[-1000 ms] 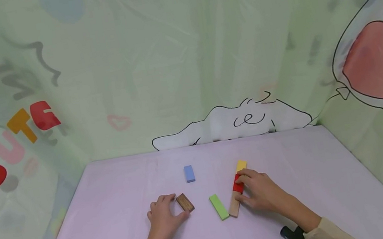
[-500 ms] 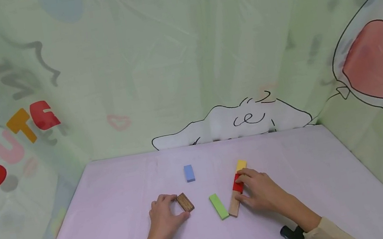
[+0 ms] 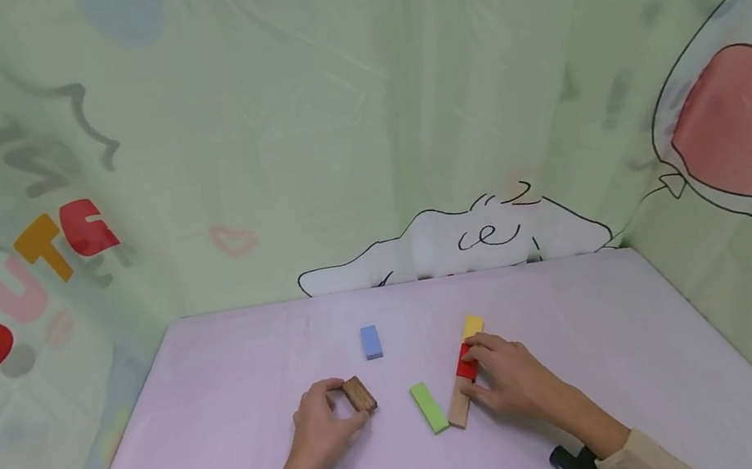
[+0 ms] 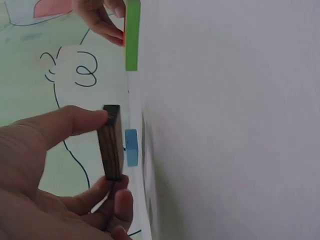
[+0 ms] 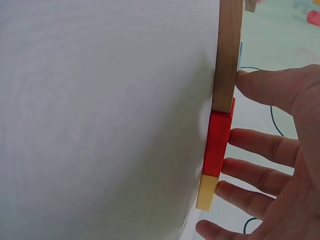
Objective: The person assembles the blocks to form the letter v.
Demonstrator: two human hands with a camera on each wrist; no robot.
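Observation:
My left hand (image 3: 322,426) pinches a dark brown wooden block (image 3: 360,395) by its two ends, thumb at one and fingers at the other. In the left wrist view this brown block (image 4: 110,142) appears raised off the table. Fingers of my right hand (image 3: 515,377) are extended onto a line of end-to-end blocks. In the right wrist view its thumb touches the plain wooden block (image 5: 227,60), and fingertips rest along the red block (image 5: 217,142) and the yellow block (image 5: 207,192). Beside the line's near end lies a green block (image 3: 429,408), slanted.
A blue block (image 3: 371,343) lies farther back on the pale table (image 3: 254,354), beyond the left hand. Printed curtains (image 3: 299,131) hang behind the table and on both sides.
My left hand has shifted slightly left and away from me, and the brown block has moved with it, apparently lifting. The right hand and the other blocks stay put.

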